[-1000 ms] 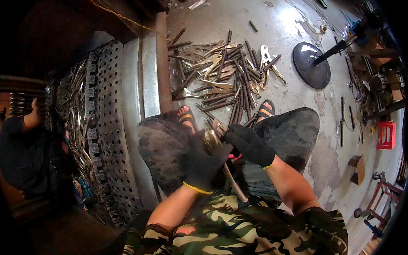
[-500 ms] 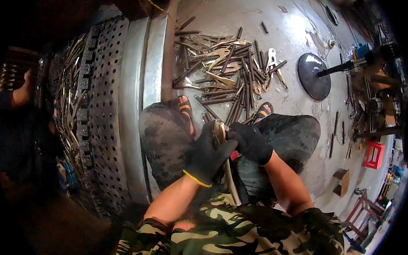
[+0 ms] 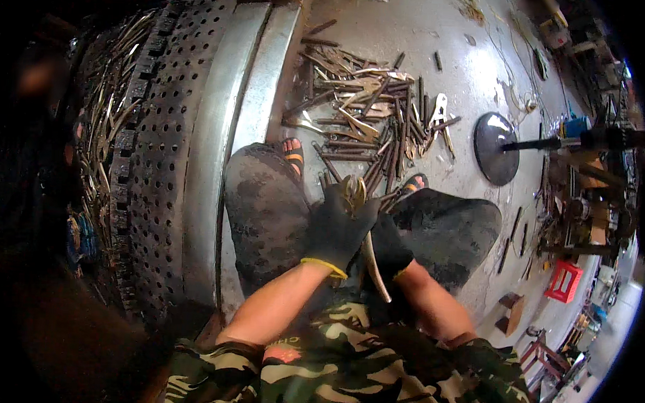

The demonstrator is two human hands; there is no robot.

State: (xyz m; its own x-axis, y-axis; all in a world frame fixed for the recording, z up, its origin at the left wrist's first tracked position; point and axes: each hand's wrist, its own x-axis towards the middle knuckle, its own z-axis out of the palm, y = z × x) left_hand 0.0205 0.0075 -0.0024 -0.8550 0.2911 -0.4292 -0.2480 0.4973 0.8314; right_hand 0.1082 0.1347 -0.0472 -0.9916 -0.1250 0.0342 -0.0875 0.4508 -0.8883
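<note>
My left hand (image 3: 336, 227), in a black glove with a yellow cuff, is closed around a pair of pliers (image 3: 354, 197). The metal jaws point away from me above the glove. Below the hand a long curved handle (image 3: 375, 271) sticks out toward my lap. Close on the right is my gloved right hand (image 3: 391, 243), its fingers bent in beside the pliers. A thin dark piece shows at its fingertips, but I cannot make out what it is. Beyond my feet lies a pile of metal plier parts (image 3: 361, 125) mixed with dark rods (image 3: 402, 144).
To the left runs a metal ledge (image 3: 252, 78) beside a perforated panel (image 3: 172, 125), with more metal pieces (image 3: 101, 144) heaped past it. A stand with a round black base (image 3: 496, 154) is on the right, near a red plastic stool (image 3: 564, 281) and a cardboard piece (image 3: 510, 313).
My view has shifted slightly. The pliers have turned in my left hand so the jaws face up more plainly. My right hand has drawn lower, and a red spot between the hands no longer shows.
</note>
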